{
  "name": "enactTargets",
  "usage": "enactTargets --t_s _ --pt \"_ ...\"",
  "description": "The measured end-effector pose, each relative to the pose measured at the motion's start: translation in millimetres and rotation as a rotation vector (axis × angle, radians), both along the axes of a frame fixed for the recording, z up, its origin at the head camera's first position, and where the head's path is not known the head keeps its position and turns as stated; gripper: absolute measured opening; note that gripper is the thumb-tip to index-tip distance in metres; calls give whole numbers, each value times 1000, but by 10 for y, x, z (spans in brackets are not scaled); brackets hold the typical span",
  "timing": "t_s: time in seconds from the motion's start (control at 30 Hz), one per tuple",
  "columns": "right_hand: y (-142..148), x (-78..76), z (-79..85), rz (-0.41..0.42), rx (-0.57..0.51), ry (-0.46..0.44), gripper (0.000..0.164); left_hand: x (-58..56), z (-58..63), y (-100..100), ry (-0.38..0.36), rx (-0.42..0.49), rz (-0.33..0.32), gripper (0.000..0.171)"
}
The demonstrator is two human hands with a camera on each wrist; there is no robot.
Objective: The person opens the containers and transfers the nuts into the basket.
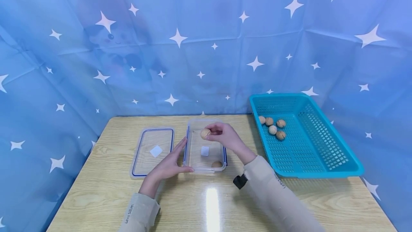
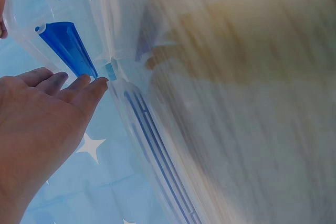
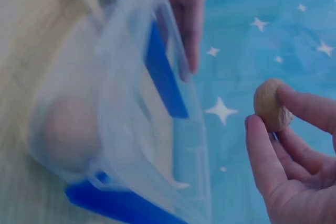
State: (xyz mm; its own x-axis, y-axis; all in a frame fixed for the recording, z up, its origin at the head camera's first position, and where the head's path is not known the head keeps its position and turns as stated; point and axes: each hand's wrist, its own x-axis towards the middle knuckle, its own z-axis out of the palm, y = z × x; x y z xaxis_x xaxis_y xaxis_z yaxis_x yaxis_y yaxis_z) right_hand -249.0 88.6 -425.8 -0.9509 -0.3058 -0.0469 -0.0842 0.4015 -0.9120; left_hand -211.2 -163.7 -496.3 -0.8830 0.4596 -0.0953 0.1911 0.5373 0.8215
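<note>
Between thumb and fingers my right hand (image 1: 223,136) pinches a walnut (image 3: 272,104), over the clear plastic container (image 1: 197,160). Another walnut (image 1: 216,164) lies inside that container, in its near right corner. My left hand (image 1: 170,163) rests along the container's left side, fingers extended and thumb by the near left corner. In the left wrist view the fingertips of the left hand (image 2: 47,108) are right at a blue side clip (image 2: 68,45). Blue clips also show on the container in the right wrist view.
A clear lid (image 1: 145,169) with a blue seal lies on the wooden table (image 1: 96,189), left of the container. At the right stands a teal perforated basket (image 1: 309,173) with several walnuts (image 1: 280,135) in its left part. A blue starred curtain (image 1: 206,46) hangs behind the table.
</note>
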Motion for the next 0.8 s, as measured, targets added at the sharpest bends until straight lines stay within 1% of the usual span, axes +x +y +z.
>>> enactTargets --t_s 0.2,0.37,0.57,0.67,0.8 --pt "210 -88 140 -32 -13 36 42 -1 -4 -3 2 -7 4 112" --pt "404 -151 275 -87 -26 24 43 11 -1 -4 -8 -6 10 111" --pt "658 -190 445 -140 -6 41 45 23 13 -12 -9 -11 24 112" --pt "794 -196 489 -181 -1 46 47 23 12 -8 -8 -12 24 113" --pt "1000 -217 498 -247 8 48 51 16 3 -1 -3 -12 13 112"
